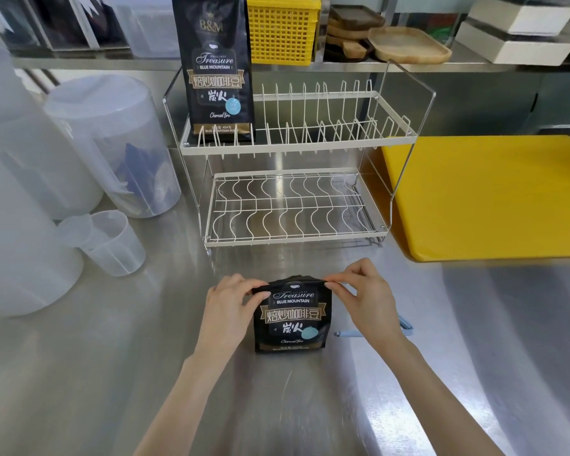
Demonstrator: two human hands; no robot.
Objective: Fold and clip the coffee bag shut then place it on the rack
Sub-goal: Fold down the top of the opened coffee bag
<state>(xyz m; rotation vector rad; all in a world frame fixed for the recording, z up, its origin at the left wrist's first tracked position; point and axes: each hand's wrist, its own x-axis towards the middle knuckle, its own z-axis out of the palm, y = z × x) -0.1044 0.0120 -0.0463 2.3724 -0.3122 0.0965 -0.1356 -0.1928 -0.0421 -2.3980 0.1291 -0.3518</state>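
Note:
A black coffee bag (292,319) stands upright on the steel counter, its top folded down. My left hand (227,307) pinches the left end of the fold and my right hand (366,301) pinches the right end. A pale blue clip (375,331) lies on the counter just right of the bag, partly hidden by my right wrist. The white two-tier wire rack (293,238) stands behind the bag. A second, taller coffee bag (216,67) stands unfolded on the left of the rack's upper tier.
A yellow cutting board (487,195) lies right of the rack. Translucent plastic containers (112,143) and a small measuring cup (112,241) crowd the left side. On the back shelf sit a yellow basket (282,29), wooden trays (408,44) and white boxes (517,34).

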